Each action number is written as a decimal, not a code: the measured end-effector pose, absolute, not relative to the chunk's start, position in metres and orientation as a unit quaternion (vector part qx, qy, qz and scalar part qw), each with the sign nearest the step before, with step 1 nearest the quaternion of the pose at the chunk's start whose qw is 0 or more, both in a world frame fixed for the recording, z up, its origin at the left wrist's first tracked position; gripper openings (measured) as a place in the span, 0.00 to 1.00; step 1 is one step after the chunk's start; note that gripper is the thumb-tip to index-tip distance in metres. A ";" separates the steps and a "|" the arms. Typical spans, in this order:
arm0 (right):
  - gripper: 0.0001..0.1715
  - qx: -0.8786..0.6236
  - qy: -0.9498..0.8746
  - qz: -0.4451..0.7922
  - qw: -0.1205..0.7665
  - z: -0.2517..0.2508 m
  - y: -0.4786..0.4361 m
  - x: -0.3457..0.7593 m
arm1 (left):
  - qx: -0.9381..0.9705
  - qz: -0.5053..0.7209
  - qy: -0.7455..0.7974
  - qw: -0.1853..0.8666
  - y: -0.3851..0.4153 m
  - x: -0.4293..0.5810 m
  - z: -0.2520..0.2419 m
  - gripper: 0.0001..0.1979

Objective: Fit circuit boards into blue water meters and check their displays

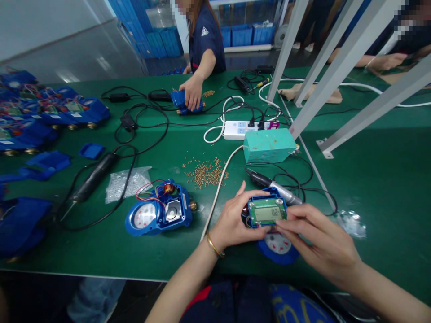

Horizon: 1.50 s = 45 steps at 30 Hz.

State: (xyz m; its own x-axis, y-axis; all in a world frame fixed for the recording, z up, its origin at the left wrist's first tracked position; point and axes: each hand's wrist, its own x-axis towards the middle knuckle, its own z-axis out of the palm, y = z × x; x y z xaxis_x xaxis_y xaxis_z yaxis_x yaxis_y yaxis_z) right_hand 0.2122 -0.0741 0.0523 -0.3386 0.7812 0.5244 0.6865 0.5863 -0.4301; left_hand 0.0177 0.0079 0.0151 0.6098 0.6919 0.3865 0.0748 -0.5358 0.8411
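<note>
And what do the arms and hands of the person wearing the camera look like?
The hands wear no gloves. The left hand has a thin gold-coloured bangle around its wrist; no jewellery shows on the right hand. The forearms are bare, with no sleeves, cables or markings showing on them.

Green table (377, 193) with brass-coloured screws (206, 176), plastic bag (126, 183), uncovered blue meter (143, 216), power strip (232, 129) and teal box (269, 146)

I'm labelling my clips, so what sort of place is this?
Probably a meter assembly workshop: an open blue meter showing digits is in the foreground, similar blue units crowd the left of the green table, and a pile of what look like small screws lies mid-table.
</note>
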 end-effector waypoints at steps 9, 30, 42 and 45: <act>0.07 -0.437 -0.821 0.101 0.355 0.055 -0.072 0.214 | 0.788 0.385 0.252 0.409 0.006 0.019 0.013 0.32; 0.07 -0.421 -0.858 0.033 0.292 0.050 -0.061 0.218 | 0.799 0.365 0.229 0.420 0.011 0.017 0.017 0.31; 0.14 -0.524 -0.799 0.029 0.293 0.055 -0.069 0.212 | 0.796 0.353 0.236 0.432 0.014 0.014 0.017 0.32; 0.34 -0.534 -0.794 0.046 0.285 0.054 -0.066 0.217 | 0.795 0.355 0.224 0.438 0.014 0.014 0.017 0.32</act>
